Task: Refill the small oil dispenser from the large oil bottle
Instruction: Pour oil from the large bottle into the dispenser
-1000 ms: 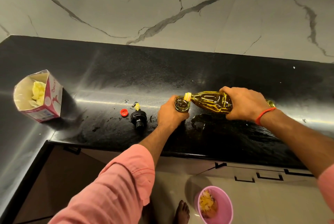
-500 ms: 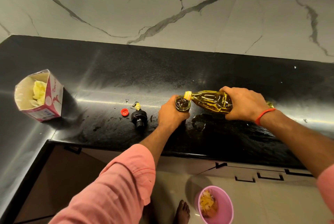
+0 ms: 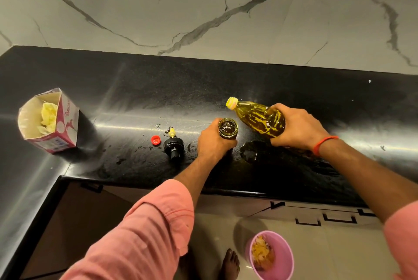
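Gripping the dispenser (image 3: 228, 128), left hand (image 3: 213, 141); right hand (image 3: 298, 126) grasps bottle (image 3: 257, 116), mouth clear of its rim.

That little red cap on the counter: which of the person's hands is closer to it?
Left. The left hand grips the small oil dispenser just right of the red cap; the right hand holds the large oil bottle farther right.

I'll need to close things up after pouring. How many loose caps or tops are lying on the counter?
2: a small red cap and, right beside it, the black dispenser top, both left of the open dispenser. None other shows.
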The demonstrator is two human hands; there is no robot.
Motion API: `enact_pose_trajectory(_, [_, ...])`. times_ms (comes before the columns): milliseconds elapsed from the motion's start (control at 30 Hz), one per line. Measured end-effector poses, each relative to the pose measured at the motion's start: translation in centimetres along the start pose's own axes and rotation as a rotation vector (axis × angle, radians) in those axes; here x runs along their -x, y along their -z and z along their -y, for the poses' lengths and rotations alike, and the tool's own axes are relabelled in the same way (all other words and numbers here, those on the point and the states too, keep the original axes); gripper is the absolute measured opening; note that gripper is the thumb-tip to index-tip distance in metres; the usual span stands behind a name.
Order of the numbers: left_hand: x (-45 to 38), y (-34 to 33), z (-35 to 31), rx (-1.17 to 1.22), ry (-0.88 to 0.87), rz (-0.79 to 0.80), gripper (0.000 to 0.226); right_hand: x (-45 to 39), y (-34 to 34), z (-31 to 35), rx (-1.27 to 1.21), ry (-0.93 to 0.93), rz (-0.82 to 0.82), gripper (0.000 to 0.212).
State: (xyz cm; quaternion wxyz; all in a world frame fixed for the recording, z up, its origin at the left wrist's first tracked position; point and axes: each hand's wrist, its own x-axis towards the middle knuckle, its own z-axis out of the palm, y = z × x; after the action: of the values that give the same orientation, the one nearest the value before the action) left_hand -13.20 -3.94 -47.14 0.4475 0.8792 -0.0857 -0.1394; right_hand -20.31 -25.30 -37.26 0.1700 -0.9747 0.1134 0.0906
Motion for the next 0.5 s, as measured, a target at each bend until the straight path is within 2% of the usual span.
enact_pose_trajectory(267, [0.0, 0.0, 0.0, -0.001, -0.021, -0.011, 0.061, -0.3, -1.1, -0.5, -0.505, -0.006, -0.243, 0.072])
enact_pose_trajectory(500, [-0.1, -0.1, 0.1, 0.003, -0.03, -0.004, 0.061, -0.3, -3.6, -0.8, -0.813, -0.087, -0.454, 0.078])
